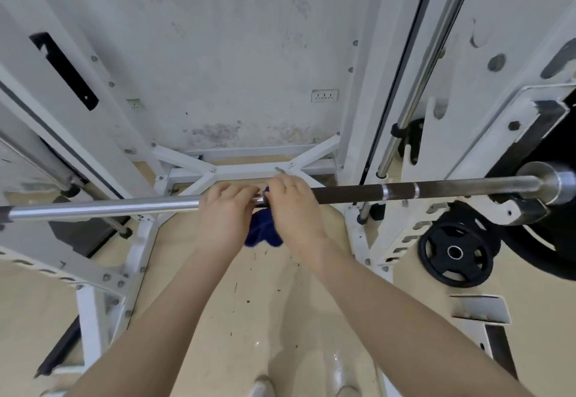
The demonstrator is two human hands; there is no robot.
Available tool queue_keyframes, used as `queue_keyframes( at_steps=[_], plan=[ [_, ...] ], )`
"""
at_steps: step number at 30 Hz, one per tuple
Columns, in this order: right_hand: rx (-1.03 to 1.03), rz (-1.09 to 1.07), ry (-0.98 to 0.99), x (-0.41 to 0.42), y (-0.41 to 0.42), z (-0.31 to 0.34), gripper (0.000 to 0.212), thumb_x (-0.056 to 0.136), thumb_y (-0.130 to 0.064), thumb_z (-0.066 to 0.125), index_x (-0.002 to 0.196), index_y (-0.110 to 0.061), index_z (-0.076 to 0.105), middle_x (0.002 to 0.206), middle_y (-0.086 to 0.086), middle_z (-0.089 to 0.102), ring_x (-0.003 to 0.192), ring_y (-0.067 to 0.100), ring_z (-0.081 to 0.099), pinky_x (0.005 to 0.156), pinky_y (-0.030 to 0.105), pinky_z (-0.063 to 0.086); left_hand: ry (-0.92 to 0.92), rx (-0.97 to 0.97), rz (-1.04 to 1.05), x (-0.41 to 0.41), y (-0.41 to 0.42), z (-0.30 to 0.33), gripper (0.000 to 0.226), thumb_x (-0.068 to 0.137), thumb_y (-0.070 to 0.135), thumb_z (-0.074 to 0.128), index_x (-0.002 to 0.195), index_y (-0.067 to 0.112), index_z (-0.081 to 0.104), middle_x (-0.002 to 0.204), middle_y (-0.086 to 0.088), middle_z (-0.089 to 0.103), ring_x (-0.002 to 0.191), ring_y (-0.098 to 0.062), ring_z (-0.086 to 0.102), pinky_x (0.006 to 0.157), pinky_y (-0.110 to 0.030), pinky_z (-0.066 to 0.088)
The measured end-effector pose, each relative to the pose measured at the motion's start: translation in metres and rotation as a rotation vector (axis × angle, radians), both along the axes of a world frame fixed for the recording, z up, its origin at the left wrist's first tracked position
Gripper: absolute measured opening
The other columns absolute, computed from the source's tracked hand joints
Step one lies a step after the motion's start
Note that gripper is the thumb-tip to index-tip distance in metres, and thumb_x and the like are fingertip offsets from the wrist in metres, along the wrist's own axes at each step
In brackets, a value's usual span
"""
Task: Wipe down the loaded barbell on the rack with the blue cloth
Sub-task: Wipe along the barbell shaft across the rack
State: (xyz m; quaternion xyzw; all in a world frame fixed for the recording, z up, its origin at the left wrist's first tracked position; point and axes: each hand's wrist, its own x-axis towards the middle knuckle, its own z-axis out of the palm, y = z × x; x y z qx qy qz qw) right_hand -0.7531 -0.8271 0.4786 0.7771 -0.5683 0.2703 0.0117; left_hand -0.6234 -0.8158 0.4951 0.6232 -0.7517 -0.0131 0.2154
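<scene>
- Barbell point(343, 193) lies level across the white rack point(336, 134), its long axis running left to right across the view, about waist-high in front of the person.
- Its left stretch is bright and shiny, the right stretch dark brown with pale rings; the right end points toward a silver sleeve point(551, 182) resting in the rack's hook, with a large black plate just below and behind it.
- Left end runs out of the picture at the left edge.
- Left hand point(226, 212) curls over the bar near its middle, fingers wrapped round the metal.
- Right hand point(293, 206) sits just beside it, almost touching, fingers closed round the bar with the blue cloth point(263, 231) bunched beneath; a ring shows on one finger.
- Loose cloth hangs down below the bar, between the two wrists.
- Both sides of the hands show long bare runs of bar, reaching to the rack uprights.
- Beige floor point(237, 318) beneath is open between the rack's feet, with small dark specks.
- Smaller black plate point(456, 251) stands against the right upright, well apart from the hands.
</scene>
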Motion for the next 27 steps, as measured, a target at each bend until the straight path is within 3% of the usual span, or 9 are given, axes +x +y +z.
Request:
queue_keyframes(
  at_steps=[4, 6, 10, 12, 16, 19, 22, 24, 27],
  plan=[
    [-0.112, -0.136, 0.118, -0.052, -0.003, 0.001, 0.022, 0.064, 0.003, 0.074, 0.078, -0.007, 0.061, 0.074, 0.012, 0.062, 0.064, 0.033, 0.058, 0.062, 0.033, 0.049, -0.009, -0.021, -0.067, 0.011, -0.005, -0.002, 0.020, 0.072, 0.013, 0.066, 0.091, 0.014, 0.071, 0.090, -0.004, 0.073, 0.088, -0.038, 0.059, 0.075, -0.044, 0.044],
    [-0.115, -0.253, 0.099, -0.065, -0.003, -0.003, 0.015, 0.072, 0.003, 0.068, 0.079, -0.005, 0.058, 0.072, 0.012, 0.059, 0.063, 0.032, 0.056, 0.061, 0.032, 0.047, 0.033, -0.008, -0.102, 0.014, -0.007, -0.004, 0.024, 0.070, 0.006, 0.073, 0.092, 0.014, 0.070, 0.089, -0.003, 0.072, 0.089, -0.038, 0.059, 0.075, -0.044, 0.044],
    [-0.104, -0.378, -0.040, -0.008, -0.011, -0.001, 0.015, 0.076, -0.002, 0.070, 0.072, -0.005, 0.056, 0.059, 0.010, 0.057, 0.048, 0.028, 0.054, 0.049, 0.028, 0.042, 0.135, 0.014, -0.135, 0.022, -0.011, -0.001, 0.025, 0.077, 0.003, 0.067, 0.098, 0.016, 0.070, 0.094, 0.000, 0.072, 0.095, -0.034, 0.054, 0.078, -0.035, 0.031],
    [-0.064, -0.295, 0.015, 0.034, -0.013, 0.003, 0.017, 0.072, -0.005, 0.074, 0.074, -0.007, 0.056, 0.060, 0.007, 0.058, 0.051, 0.025, 0.056, 0.053, 0.028, 0.043, 0.158, 0.034, -0.150, 0.025, -0.013, 0.001, 0.022, 0.080, 0.005, 0.064, 0.098, 0.017, 0.070, 0.090, 0.004, 0.070, 0.097, -0.031, 0.052, 0.078, -0.031, 0.025],
    [0.067, -0.107, 0.105, 0.032, -0.010, 0.004, 0.008, 0.087, -0.009, 0.051, 0.092, -0.007, 0.056, 0.084, 0.009, 0.061, 0.079, 0.028, 0.057, 0.072, 0.033, 0.037, 0.190, 0.062, -0.149, 0.028, -0.014, 0.006, 0.015, 0.084, 0.010, 0.059, 0.095, 0.015, 0.068, 0.080, 0.007, 0.059, 0.096, -0.025, 0.048, 0.074, -0.025, 0.018],
    [-0.163, -0.257, 0.203, -0.024, -0.004, -0.001, 0.004, 0.082, -0.005, 0.055, 0.079, -0.007, 0.056, 0.071, 0.010, 0.060, 0.067, 0.030, 0.055, 0.069, 0.031, 0.032, 0.195, 0.062, -0.168, 0.030, -0.015, 0.003, 0.012, 0.083, 0.008, 0.060, 0.094, 0.010, 0.065, 0.079, 0.007, 0.055, 0.095, -0.027, 0.049, 0.073, -0.025, 0.018],
    [-0.006, -0.490, 0.185, -0.056, 0.003, 0.002, 0.005, 0.082, 0.001, 0.058, 0.081, -0.004, 0.055, 0.077, 0.016, 0.061, 0.073, 0.034, 0.054, 0.069, 0.034, 0.034, 0.181, 0.068, -0.193, 0.032, -0.017, 0.000, 0.012, 0.084, 0.012, 0.062, 0.096, 0.011, 0.063, 0.093, 0.003, 0.067, 0.099, -0.027, 0.050, 0.077, -0.027, 0.021],
    [0.068, -0.635, 0.000, -0.039, -0.006, 0.007, 0.005, 0.087, 0.000, 0.050, 0.086, -0.002, 0.055, 0.084, 0.019, 0.061, 0.082, 0.036, 0.054, 0.073, 0.039, 0.038, 0.179, 0.087, -0.201, 0.033, -0.018, 0.001, 0.013, 0.086, 0.015, 0.060, 0.098, 0.012, 0.062, 0.099, 0.004, 0.067, 0.103, -0.025, 0.048, 0.076, -0.025, 0.018],
    [0.094, -0.504, -0.051, 0.008, -0.013, 0.012, 0.013, 0.094, -0.008, 0.045, 0.097, -0.002, 0.056, 0.092, 0.017, 0.063, 0.087, 0.032, 0.056, 0.078, 0.036, 0.040, 0.168, 0.103, -0.202, 0.032, -0.018, 0.003, 0.013, 0.087, 0.015, 0.058, 0.100, 0.014, 0.061, 0.100, 0.004, 0.066, 0.105, -0.023, 0.046, 0.075, -0.024, 0.015]
  ],
)
